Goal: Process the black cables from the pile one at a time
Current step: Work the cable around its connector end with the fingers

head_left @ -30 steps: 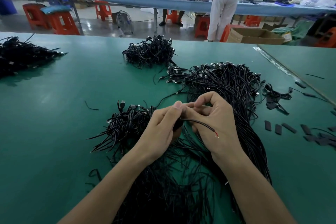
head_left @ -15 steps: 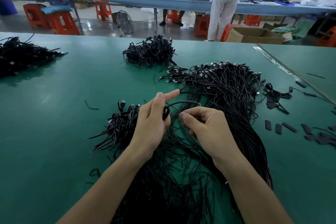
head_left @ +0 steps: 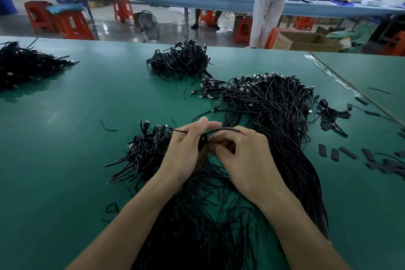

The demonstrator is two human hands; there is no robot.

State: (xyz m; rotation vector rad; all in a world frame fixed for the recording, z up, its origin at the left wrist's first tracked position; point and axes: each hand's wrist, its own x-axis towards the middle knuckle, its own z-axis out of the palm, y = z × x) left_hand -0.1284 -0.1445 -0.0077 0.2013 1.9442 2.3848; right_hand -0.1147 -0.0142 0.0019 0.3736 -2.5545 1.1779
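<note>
Black cable [head_left: 221,130] over pile [head_left: 274,116]: left grip [head_left: 184,153] curled round coil, right grip [head_left: 247,160] pinching it.

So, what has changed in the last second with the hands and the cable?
The right hand had pulled away from the left hand half a second ago; now it is back against it, fingers pinching the coiled cable that the left hand grips. The cable's free end now arches over the right hand. The piles and black strips on the table have not moved.
</note>
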